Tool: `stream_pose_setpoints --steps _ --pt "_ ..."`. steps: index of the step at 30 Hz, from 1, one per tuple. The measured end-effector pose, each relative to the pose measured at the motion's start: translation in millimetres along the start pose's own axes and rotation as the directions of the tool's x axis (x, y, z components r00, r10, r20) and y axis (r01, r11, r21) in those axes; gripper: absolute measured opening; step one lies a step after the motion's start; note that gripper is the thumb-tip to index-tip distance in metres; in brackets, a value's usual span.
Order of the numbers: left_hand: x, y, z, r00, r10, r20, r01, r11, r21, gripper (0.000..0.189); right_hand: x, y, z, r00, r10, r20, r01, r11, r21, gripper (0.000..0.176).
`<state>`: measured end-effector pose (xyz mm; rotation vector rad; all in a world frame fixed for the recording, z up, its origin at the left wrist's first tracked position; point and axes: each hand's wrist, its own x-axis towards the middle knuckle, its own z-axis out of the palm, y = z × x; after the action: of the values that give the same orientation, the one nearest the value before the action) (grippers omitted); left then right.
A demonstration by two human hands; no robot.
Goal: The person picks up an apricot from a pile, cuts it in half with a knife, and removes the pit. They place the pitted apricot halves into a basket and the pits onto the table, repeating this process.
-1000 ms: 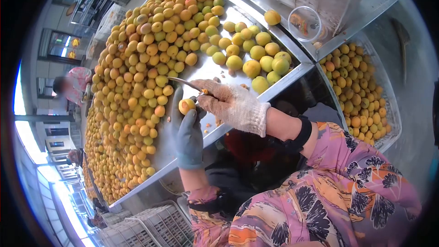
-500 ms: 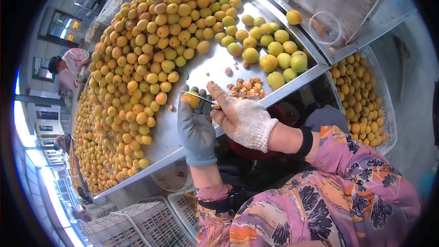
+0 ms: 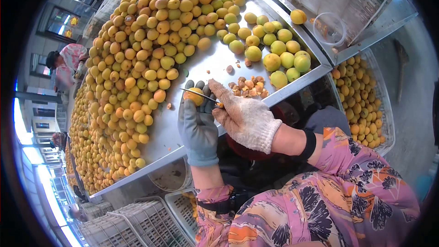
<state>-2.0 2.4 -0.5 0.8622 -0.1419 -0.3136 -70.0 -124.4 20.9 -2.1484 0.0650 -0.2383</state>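
My left hand (image 3: 199, 126), in a grey glove with dark fingertips, holds a yellow-orange fruit (image 3: 194, 96) between thumb and fingers. My right hand (image 3: 244, 118), in a stained white knitted glove, grips a thin knife (image 3: 199, 94) whose blade lies across that fruit. A small orange piece (image 3: 219, 105) shows at the right hand's fingertips. Just beyond the right hand, a small heap of brown-orange pits or scraps (image 3: 249, 87) rests on the metal table (image 3: 206, 66).
A large mound of fruit (image 3: 137, 64) covers the table's left side, with greener fruit (image 3: 286, 60) at its right corner. A clear plastic cup (image 3: 329, 29) and a fruit-filled crate (image 3: 359, 100) are at right. White crates (image 3: 141, 224) stand below. Another person (image 3: 68, 61) bends at far left.
The view has shifted slightly. The fruit in my left hand shows more of its surface, and both hands remain close together with the knife across the fruit.
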Motion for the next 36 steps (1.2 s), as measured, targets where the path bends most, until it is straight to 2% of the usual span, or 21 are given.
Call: stream_pose_setpoints --steps 4,9,11,13,17,19,22,26,27,28,29,30,31,33,36 --pt "0.7 -0.3 1.3 0.999 -0.049 0.016 0.05 0.994 -0.093 0.048 -0.6 -1.0 -6.1 1.0 0.009 0.019 -0.009 1.0 -0.005 0.057" --pt "0.8 -1.9 0.1 0.998 -0.027 0.057 0.03 0.998 -0.054 0.048 1.1 -2.3 -8.6 0.997 0.037 0.064 -0.037 0.999 -0.001 0.056" --pt "-0.6 -0.8 2.3 0.997 -0.017 0.07 0.019 0.999 -0.026 0.048 1.3 0.6 -2.8 0.999 0.015 0.03 -0.015 1.0 -0.005 0.056" --pt "-3.8 0.2 9.1 0.996 0.033 0.087 -0.049 0.981 0.186 0.049 1.1 1.4 -0.3 1.0 -0.006 -0.004 0.006 1.0 -0.007 0.056" --pt "-4.2 -0.3 11.7 0.996 0.04 0.077 -0.054 0.981 0.187 0.048 4.8 -3.7 -5.8 0.995 0.064 0.075 -0.061 0.997 -0.044 0.056" --pt "-3.7 -1.3 13.2 0.992 0.091 0.087 -0.121 0.88 0.459 0.046 10.1 -3.8 -5.6 0.986 0.113 0.123 -0.104 0.992 -0.074 0.056" --pt "-1.7 -5.1 7.2 0.996 0.09 -0.002 -0.076 0.857 0.51 0.044 14.1 -1.4 -1.1 0.987 0.102 0.123 -0.091 0.991 -0.093 0.057" --pt "-3.9 -8.6 7.2 0.985 0.163 -0.055 -0.134 0.927 0.35 0.045 7.6 -6.8 -1.2 0.993 0.072 0.098 -0.063 0.994 -0.095 0.058" --pt "-6.4 -6.2 9.7 0.996 0.085 -0.025 -0.076 0.961 0.267 0.046 5.6 -6.5 -0.1 0.989 0.08 0.122 -0.065 0.991 -0.121 0.059" --pt "-6.4 -6.6 10.2 0.996 0.086 -0.025 -0.076 0.961 0.266 0.046 4.9 -6.2 0.0 0.985 0.088 0.148 -0.066 0.987 -0.148 0.059" --pt "-6.3 -7.1 10.5 0.998 0.021 -0.057 -0.01 0.982 0.188 0.047 5.1 -5.6 -0.8 0.985 0.086 0.15 -0.064 0.987 -0.149 0.059" --pt "-6.8 -7.5 10.0 0.995 -0.046 -0.084 0.055 0.993 0.108 0.048 5.1 -4.9 -1.1 0.986 0.085 0.146 -0.067 0.99 -0.124 0.06" --pt "-5.5 -8.1 6.4 0.995 -0.047 -0.086 0.056 0.993 0.108 0.048 5.0 -4.5 -0.9 0.986 0.085 0.142 -0.071 0.993 -0.098 0.06" --pt "0.4 -10.1 -0.7 0.999 -0.033 -0.001 0.03 0.895 0.444 0.05 6.7 -3.2 -1.6 0.988 0.084 0.128 -0.071 0.992 -0.106 0.06" --pt "0.6 -9.8 0.2 1.0 -0.015 0.017 0.006 0.897 0.443 0.052 9.3 -2.5 -5.3 0.991 0.069 0.111 -0.057 0.993 -0.106 0.059"
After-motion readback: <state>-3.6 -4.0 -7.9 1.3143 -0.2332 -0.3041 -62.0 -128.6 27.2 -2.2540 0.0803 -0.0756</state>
